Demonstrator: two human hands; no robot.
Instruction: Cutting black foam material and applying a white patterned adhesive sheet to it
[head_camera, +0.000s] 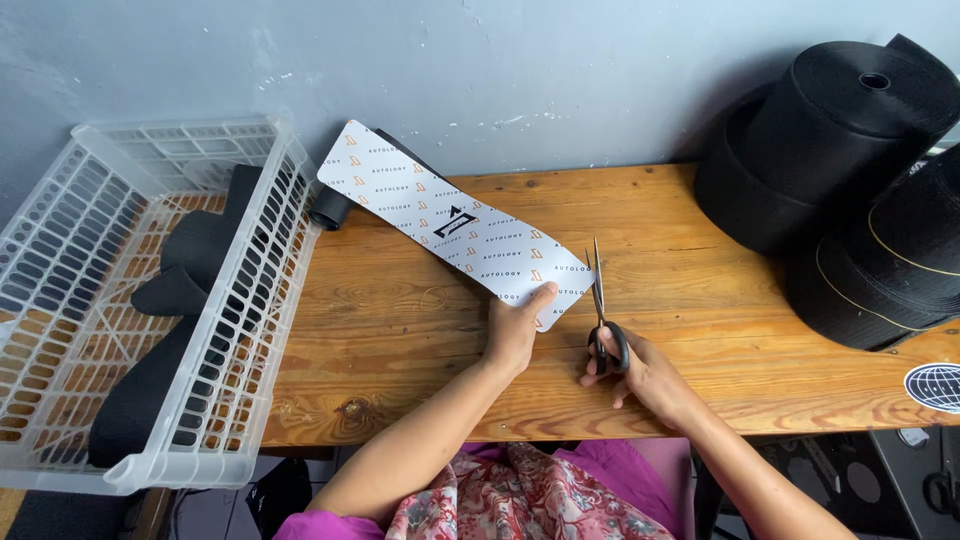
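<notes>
At the frame's centre, the left hand (515, 330) pinches the near end of a long printed white strip (450, 225) lying diagonally on the worktop (400, 330). The right hand (635, 365) grips the scissors (600, 300), blades together beside the strip's end; no cut shows yet.

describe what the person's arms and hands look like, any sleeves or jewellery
Both forearms are bare from the elbow down, with no sleeves over them. The left hand and right hand show no gloves, rings, watch or bracelets that can be seen. Near the body there is bright pink clothing and a pink floral-patterned fabric.
</notes>
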